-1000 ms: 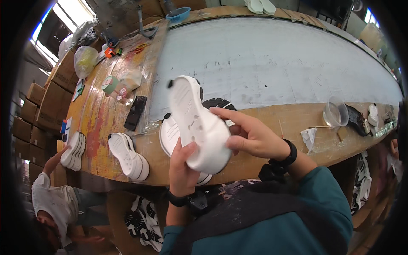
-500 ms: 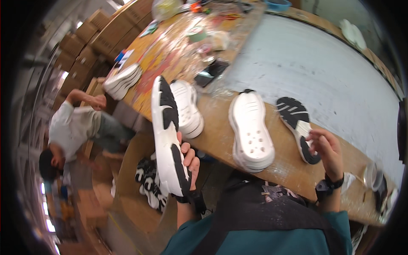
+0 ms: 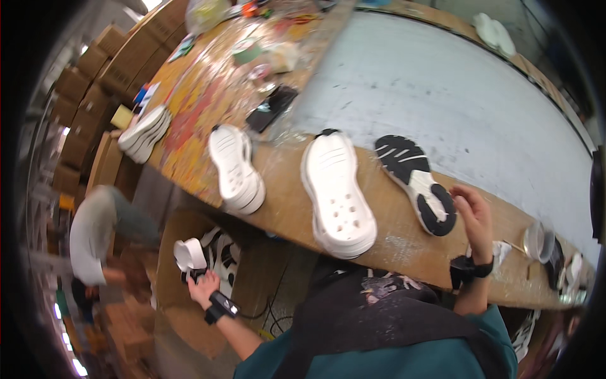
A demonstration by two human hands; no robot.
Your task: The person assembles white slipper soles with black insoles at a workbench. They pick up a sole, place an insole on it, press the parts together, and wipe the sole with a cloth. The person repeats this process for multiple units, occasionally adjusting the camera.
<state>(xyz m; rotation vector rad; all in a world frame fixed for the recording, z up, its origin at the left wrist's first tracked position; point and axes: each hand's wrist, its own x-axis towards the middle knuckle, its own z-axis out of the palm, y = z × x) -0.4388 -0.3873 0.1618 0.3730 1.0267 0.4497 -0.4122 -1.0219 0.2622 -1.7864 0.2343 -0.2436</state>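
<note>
My left hand (image 3: pixel 202 285) reaches below the workbench (image 3: pixel 404 240) and grips a white sole (image 3: pixel 189 254), part hidden by my fingers, over a blurred box of black-and-white soles (image 3: pixel 221 252). My right hand (image 3: pixel 473 211) rests curled, touching the black-and-white sole (image 3: pixel 415 183) on the bench edge; whether it pinches I cannot tell. Beside it lies a ridged white sole with holes (image 3: pixel 338 196).

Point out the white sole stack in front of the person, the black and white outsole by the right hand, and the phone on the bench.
white sole stack (image 3: pixel 338 192): head view, middle of the top sole.
black and white outsole (image 3: pixel 413 180): head view, white midsection.
phone (image 3: pixel 271 108): head view, centre of the dark face.
</note>
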